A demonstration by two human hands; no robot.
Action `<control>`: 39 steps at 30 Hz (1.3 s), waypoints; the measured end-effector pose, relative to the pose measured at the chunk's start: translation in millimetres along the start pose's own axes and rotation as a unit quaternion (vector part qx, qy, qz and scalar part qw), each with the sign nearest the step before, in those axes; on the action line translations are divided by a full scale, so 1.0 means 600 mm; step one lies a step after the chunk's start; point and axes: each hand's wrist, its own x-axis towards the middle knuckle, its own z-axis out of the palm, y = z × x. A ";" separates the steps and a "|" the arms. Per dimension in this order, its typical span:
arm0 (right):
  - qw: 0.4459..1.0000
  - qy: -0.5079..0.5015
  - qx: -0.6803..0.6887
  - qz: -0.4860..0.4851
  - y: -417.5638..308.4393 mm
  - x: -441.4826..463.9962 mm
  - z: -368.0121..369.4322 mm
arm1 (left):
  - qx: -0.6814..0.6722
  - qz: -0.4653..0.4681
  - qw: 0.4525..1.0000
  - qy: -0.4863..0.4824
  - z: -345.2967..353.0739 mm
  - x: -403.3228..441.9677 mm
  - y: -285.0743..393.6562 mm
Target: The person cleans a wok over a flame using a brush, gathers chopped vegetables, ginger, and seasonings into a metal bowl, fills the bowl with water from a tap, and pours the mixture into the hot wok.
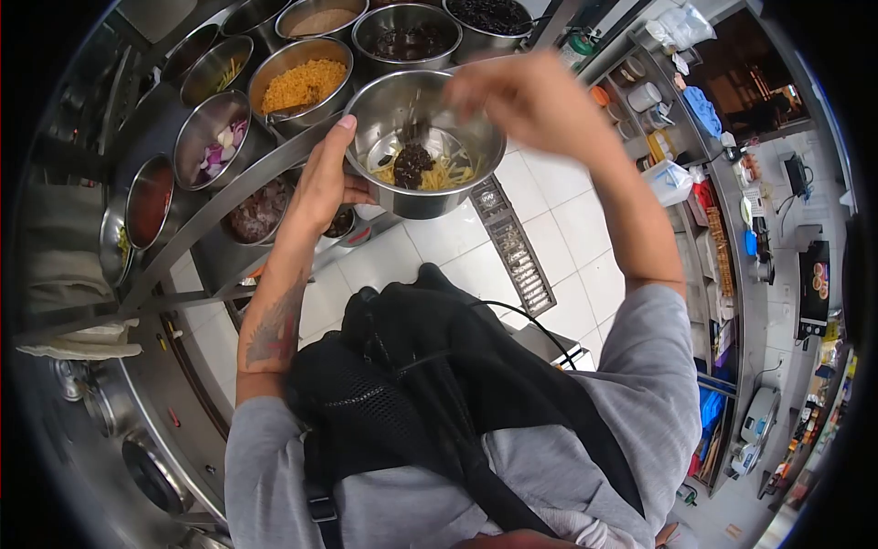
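Observation:
My left hand [331, 178] grips a steel mixing bowl [430, 203] by its left side, thumb over the rim and fingers beneath. Pale yellow strips [453, 172] lie on the bottom of the bowl. A clump of dark, wet-looking food [412, 167] rests on them, with dark smears or bits just above it. Over the bowl's right rim is my right hand [526, 101], smeared by motion. Its fingers point down and left, and I cannot make out whether anything is between them.
Beyond a metal rail [219, 206] stand several steel bowls, including orange shreds [306, 84], chopped purple onion [219, 156], red sauce [149, 206] and black pieces [487, 14]. A bowl of raw-looking meat [261, 215] sits lower. A floor drain [517, 252] crosses the tiles; stocked shelves [704, 220] line the right.

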 end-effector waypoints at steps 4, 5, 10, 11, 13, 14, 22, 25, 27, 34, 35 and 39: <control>0.999 0.033 -0.016 0.006 -0.013 -0.007 -0.013 | 0.003 0.022 1.000 -0.011 0.004 0.003 -0.003; 0.995 0.092 -0.027 0.040 -0.014 0.008 -0.031 | 0.005 0.035 0.999 -0.010 0.005 0.005 -0.001; 0.975 -0.060 -0.122 0.177 -0.009 0.092 -0.028 | 0.003 0.034 0.999 -0.032 0.023 0.010 0.012; 0.976 -0.013 -0.190 0.104 0.022 0.086 -0.037 | 0.015 0.041 0.998 -0.036 0.024 0.008 0.011; 0.944 0.097 -0.255 0.183 0.069 0.091 -0.077 | 0.017 0.048 0.998 -0.037 0.027 -0.001 0.013; 0.923 0.070 -0.327 0.191 0.079 0.088 -0.098 | 0.016 0.049 0.998 -0.037 0.026 -0.005 0.009; 0.835 -0.133 -0.512 0.154 0.124 0.105 -0.079 | 0.017 0.049 0.997 -0.052 0.031 0.001 -0.007; 0.838 -0.130 -0.512 0.135 0.121 0.109 -0.089 | 0.022 0.042 0.996 -0.073 0.024 0.010 -0.011; 0.858 -0.073 -0.495 0.116 0.117 0.106 -0.091 | 0.005 0.045 0.996 -0.081 0.024 0.015 -0.016; 0.890 0.013 -0.445 0.102 0.064 0.070 -0.128 | 0.001 0.029 0.995 -0.093 0.011 0.024 -0.041; 0.897 0.058 -0.421 0.119 0.056 0.057 -0.120 | 0.000 0.028 0.996 -0.090 0.009 0.026 -0.046; 0.911 0.138 -0.351 0.166 0.057 0.014 -0.073 | 0.003 0.036 0.993 -0.117 0.004 0.019 -0.042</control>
